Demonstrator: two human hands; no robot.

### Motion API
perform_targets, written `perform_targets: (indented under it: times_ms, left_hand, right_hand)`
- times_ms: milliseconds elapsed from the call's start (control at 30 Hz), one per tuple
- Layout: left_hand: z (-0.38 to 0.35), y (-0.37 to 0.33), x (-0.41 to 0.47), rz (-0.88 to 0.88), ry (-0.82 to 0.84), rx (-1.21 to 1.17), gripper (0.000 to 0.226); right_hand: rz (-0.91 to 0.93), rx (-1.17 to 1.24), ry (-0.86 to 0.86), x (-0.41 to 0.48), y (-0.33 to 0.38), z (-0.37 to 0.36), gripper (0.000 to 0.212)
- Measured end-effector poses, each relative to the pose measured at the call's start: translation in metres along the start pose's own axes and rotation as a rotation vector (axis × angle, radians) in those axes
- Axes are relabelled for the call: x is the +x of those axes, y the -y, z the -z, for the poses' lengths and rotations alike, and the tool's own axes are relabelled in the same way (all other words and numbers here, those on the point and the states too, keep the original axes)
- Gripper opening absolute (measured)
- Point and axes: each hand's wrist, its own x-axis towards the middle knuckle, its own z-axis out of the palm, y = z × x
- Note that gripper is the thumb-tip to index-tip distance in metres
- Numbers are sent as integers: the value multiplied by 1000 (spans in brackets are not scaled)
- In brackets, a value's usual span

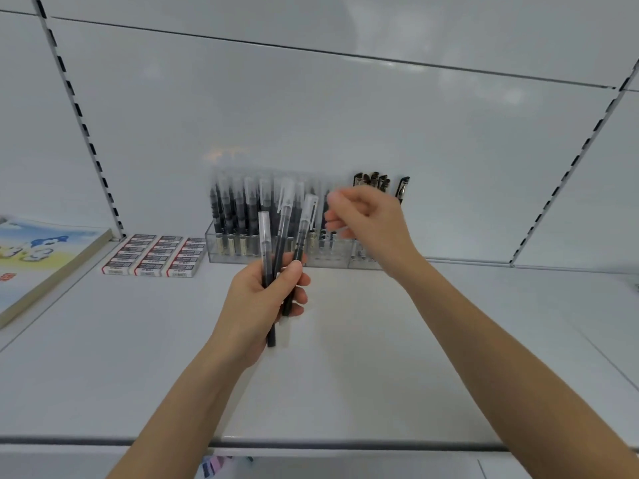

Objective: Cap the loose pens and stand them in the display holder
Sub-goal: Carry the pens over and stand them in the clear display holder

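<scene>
My left hand (pixel 262 299) grips three black pens (pixel 281 243) with clear caps, fanned out upright above the white shelf (pixel 345 357). Behind them the clear display holder (pixel 221 252) stands against the back wall, filled with several capped black pens. My right hand (pixel 366 219) hovers in front of the holder's right part, blurred, fingers loosely curled; whether it pinches anything I cannot tell. To the holder's right end stand darker pens with clips (pixel 375 181).
Rows of boxed erasers (pixel 152 255) lie left of the holder. A picture book (pixel 38 257) lies at the far left. Slotted uprights (pixel 79 112) run up the wall. The shelf's front edge (pixel 311 444) is close to me.
</scene>
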Motion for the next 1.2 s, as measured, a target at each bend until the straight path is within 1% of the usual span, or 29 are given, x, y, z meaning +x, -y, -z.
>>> perform_targets:
  times_ms: [100, 200, 300, 333, 433, 533, 667, 833, 900, 1000, 1100, 1200]
  left_hand:
    - [-9, 0, -2, 8, 34, -23, 8]
    - [-11, 1, -1, 33, 55, -32, 9]
    - [-4, 3, 1, 47, 26, 35, 16]
    - [-1, 3, 1, 48, 5, 75, 19]
    - [6, 4, 1, 33, -36, 166, 31]
    - [9, 4, 0, 9, -76, 194, 34]
    - [12, 3, -1, -10, -108, 210, 21]
    - [15, 6, 0, -49, -119, 188, 13]
    - [15, 6, -1, -69, -121, 176, 13]
    - [16, 7, -2, -77, -105, 172, 13]
    - [16, 7, -2, -65, -90, 151, 14]
    - [16, 6, -3, -38, -79, 108, 14]
  right_hand:
    - [-37, 84, 119, -14, 5, -5, 9]
    - [-59, 154, 119, -10, 10, 2, 7]
    - [-62, 159, -38, 8, 13, 18, 0]
    - [-36, 114, -103, 15, 13, 23, 3]
    - [62, -131, -238, 36, 10, 31, 5]
    - [119, -254, -288, 53, 6, 30, 4]
    - [152, -367, -264, 63, 2, 25, 15]
    - [161, -507, -196, 69, 4, 19, 19]
    - [162, -581, -174, 70, 4, 17, 21]
    - [112, -671, -141, 72, -1, 15, 23]
    - [59, -704, -90, 70, -10, 12, 20]
    - [61, -735, -56, 70, -12, 12, 18]
